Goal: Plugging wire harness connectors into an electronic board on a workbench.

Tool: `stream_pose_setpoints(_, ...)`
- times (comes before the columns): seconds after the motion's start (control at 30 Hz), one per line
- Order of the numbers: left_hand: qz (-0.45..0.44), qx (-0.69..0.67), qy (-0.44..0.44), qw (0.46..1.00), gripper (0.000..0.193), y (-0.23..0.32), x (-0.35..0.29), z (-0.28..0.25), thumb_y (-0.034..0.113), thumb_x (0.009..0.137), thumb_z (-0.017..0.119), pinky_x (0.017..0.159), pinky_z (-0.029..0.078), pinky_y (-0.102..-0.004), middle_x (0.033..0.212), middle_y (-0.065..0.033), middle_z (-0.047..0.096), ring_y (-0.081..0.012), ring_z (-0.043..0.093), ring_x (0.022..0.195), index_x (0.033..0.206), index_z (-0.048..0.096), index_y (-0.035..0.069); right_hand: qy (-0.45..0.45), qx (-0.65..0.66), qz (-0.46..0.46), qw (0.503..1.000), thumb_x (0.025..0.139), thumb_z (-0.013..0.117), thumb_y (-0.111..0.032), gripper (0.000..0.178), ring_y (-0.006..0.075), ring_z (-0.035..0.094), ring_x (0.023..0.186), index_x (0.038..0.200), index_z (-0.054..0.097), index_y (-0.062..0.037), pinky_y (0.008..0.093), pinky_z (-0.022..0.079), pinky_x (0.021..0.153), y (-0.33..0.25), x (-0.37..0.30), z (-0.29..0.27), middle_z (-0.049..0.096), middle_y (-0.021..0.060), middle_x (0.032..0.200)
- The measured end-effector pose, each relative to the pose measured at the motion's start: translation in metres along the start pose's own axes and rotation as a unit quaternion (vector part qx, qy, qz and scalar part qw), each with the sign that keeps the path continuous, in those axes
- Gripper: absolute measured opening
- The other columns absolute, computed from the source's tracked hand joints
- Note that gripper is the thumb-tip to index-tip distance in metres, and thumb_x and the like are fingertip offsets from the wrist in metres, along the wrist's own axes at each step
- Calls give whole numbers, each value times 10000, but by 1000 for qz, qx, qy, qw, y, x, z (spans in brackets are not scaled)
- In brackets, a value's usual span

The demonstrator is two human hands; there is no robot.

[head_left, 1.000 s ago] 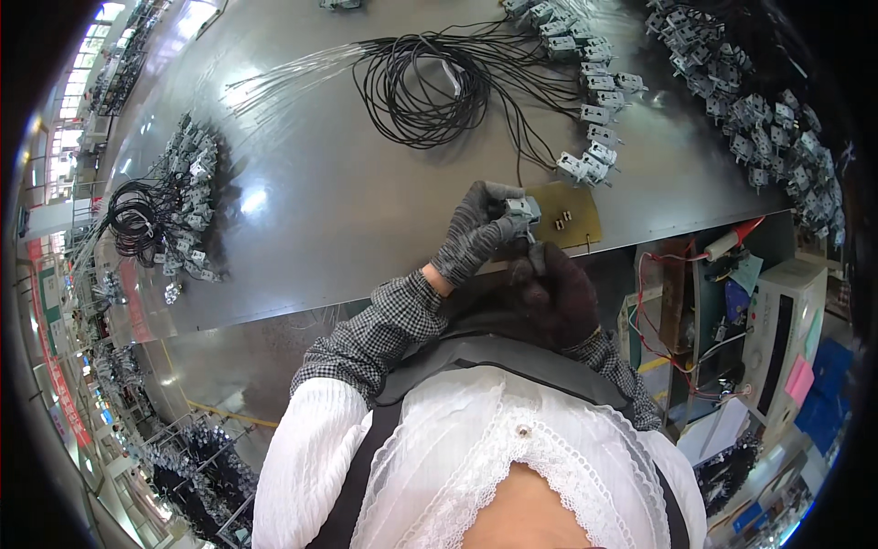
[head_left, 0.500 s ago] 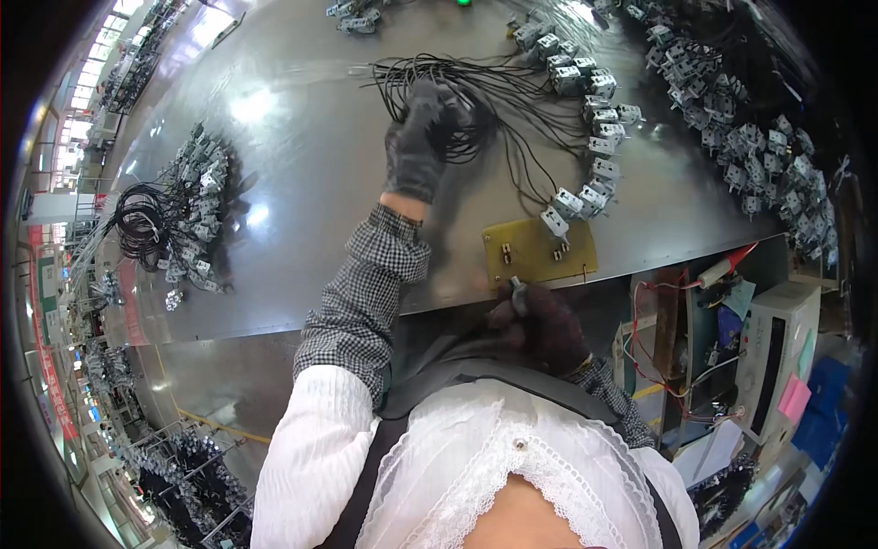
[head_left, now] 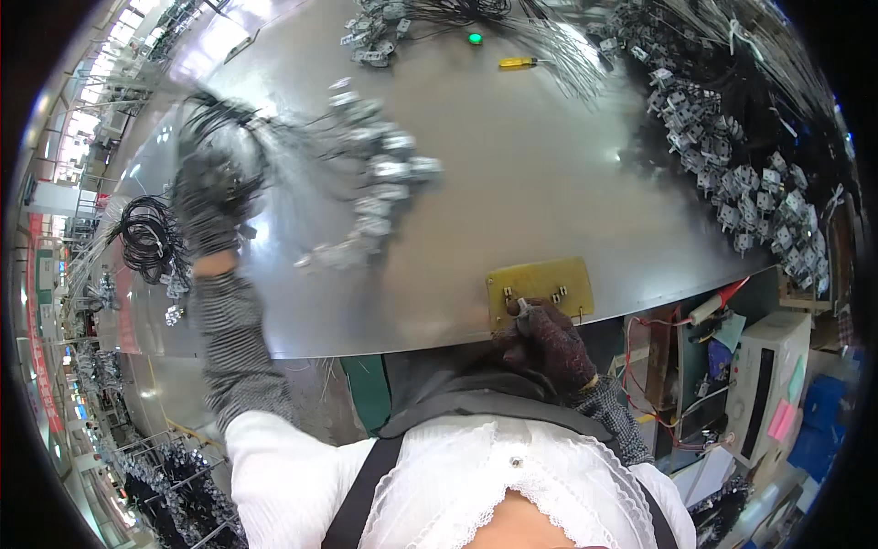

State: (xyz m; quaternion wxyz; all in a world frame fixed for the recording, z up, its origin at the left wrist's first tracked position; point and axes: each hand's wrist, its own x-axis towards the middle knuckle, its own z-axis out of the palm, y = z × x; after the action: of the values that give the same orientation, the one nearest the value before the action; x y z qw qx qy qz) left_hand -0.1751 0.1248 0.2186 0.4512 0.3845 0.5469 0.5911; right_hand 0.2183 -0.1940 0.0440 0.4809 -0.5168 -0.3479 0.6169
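My left hand (head_left: 212,197), in a dark glove and blurred by motion, is closed round a bundle of black cables (head_left: 224,110) at the left of the metal table. From it trails a row of small grey-white box-shaped connectors (head_left: 375,192), lying along the tabletop. My right hand (head_left: 553,343), in a dark reddish glove, is at the table's front edge with its fingers pinched on a small grey piece (head_left: 523,305). This piece is just over the near edge of a yellow plate (head_left: 540,279) with small metal contacts.
A coiled cable bundle (head_left: 146,238) lies left of my left hand. Heaped connectors (head_left: 718,156) line the right side. Farther back are more connectors (head_left: 373,37) and a yellow-handled tool (head_left: 519,63). A white box-shaped device (head_left: 773,380) stands below the table at right.
My left hand has swept left with the cable bundle, dragging the connector row from the right of the table to left of centre. My right hand stays by the yellow plate, holding the grey piece.
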Motion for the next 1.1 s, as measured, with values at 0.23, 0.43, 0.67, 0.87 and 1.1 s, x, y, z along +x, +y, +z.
stream_pose_setpoints(0.23,483,644,298,513,611,56,124,-196,550,1011,629,881,563,-465,1086,-235,726,-415,687,963,1130,698,-45,66,35,34,997,1136,500,-372,408,123,678,761,1346,568,-28,280,585,707,-70,56,-9,753,89,981)
stream_pose_setpoints(0.43,395,476,12,786,734,-94,125,52,548,943,747,1028,507,-476,1366,-181,639,-330,638,1225,1477,547,85,245,-336,-146,898,1112,551,-330,356,249,722,850,1321,593,-45,379,580,795,-63,137,-69,752,128,986)
stream_pose_setpoints(0.67,671,607,-132,405,586,-144,145,337,219,960,646,1288,220,-547,1516,-12,561,-259,481,1444,1530,513,249,330,-528,-269,735,1080,573,-223,283,402,714,948,1313,614,-69,490,560,841,-58,173,-100,732,193,1083)
stream_pose_setpoints(0.87,718,620,-97,302,689,-168,245,471,205,956,575,1208,369,-496,1475,-15,623,-256,547,1404,1618,389,244,316,-534,-256,741,1051,583,-172,286,401,709,938,1300,619,-37,489,554,832,-62,176,-94,727,201,1089)
stream_pose_setpoints(1.1,630,664,-208,346,143,-173,266,449,214,863,667,764,556,-501,857,-18,757,-283,744,812,951,780,226,314,-483,-244,780,1033,574,-152,295,398,700,946,1302,626,-44,496,549,847,-67,174,-97,723,205,1096)
